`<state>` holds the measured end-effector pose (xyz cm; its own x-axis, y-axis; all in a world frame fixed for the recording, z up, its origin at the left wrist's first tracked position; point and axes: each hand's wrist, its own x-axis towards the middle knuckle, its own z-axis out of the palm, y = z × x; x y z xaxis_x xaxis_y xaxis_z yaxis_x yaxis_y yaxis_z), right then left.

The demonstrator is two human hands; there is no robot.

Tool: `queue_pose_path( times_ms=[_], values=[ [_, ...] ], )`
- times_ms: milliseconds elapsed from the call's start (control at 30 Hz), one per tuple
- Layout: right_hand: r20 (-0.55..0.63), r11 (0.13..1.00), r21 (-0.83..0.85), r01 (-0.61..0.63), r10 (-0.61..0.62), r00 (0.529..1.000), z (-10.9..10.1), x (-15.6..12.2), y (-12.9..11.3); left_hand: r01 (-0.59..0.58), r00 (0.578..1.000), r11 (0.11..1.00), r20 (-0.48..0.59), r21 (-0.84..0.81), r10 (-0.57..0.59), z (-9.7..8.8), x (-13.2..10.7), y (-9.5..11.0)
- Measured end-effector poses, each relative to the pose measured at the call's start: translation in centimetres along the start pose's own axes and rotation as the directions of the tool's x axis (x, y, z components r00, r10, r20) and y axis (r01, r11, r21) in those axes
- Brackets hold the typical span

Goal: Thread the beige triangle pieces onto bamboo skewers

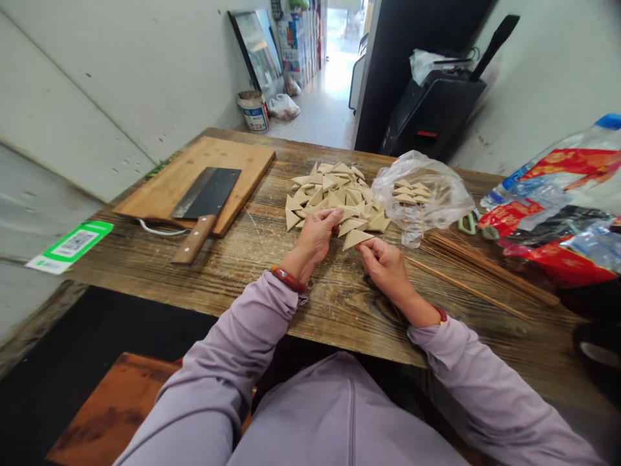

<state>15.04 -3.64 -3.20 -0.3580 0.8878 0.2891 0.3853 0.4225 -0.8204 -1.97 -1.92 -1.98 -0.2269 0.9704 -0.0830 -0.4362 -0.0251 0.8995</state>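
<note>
Beige flat triangular pieces lie in a pile (pixel 330 188) on the wooden table. My right hand (pixel 385 266) pinches one beige triangular piece (pixel 356 239) by its right corner, just in front of the pile. Closed at the near edge of the pile, my left hand (pixel 317 236) has thumb and fingers pressed together; whatever is between them cannot be made out against the pieces behind. To the right, skewered triangular pieces (pixel 411 191) rest on a clear plastic bag (pixel 449 188). Thin wooden skewers (pixel 490 266) lie right of my right hand.
A cleaver (pixel 206 194) rests on a cutting board (pixel 242 152) at the left, its handle overhanging the board's near edge. Green scissors handles (pixel 467 223), a large bottle (pixel 557 155) and red plastic packaging (pixel 557 262) crowd the right. A QR-code card (pixel 72 246) sits at the left edge.
</note>
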Motion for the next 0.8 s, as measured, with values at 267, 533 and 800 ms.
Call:
queue_pose_path(
  times_ms=[267, 533, 800],
  values=[
    [0.002, 1.0, 0.019, -0.014, 0.014, 1.0, 0.1, 0.1, 0.0, -0.027, 1.0, 1.0, 0.005, 0.004, 0.027, 0.0, 0.0, 0.0],
    [0.011, 0.998, 0.057, -0.028, 0.028, 1.0, 0.1, 0.1, 0.1, -0.002, 1.0, 0.999, -0.028, 0.054, 0.004, 0.2, -0.1, 0.5],
    [0.004, 0.995, 0.102, -0.018, 0.018, 1.0, -0.1, 0.0, 0.0, 0.042, 0.998, 0.998, -0.053, -0.043, -0.044, 0.3, -0.3, 1.1]
  ],
)
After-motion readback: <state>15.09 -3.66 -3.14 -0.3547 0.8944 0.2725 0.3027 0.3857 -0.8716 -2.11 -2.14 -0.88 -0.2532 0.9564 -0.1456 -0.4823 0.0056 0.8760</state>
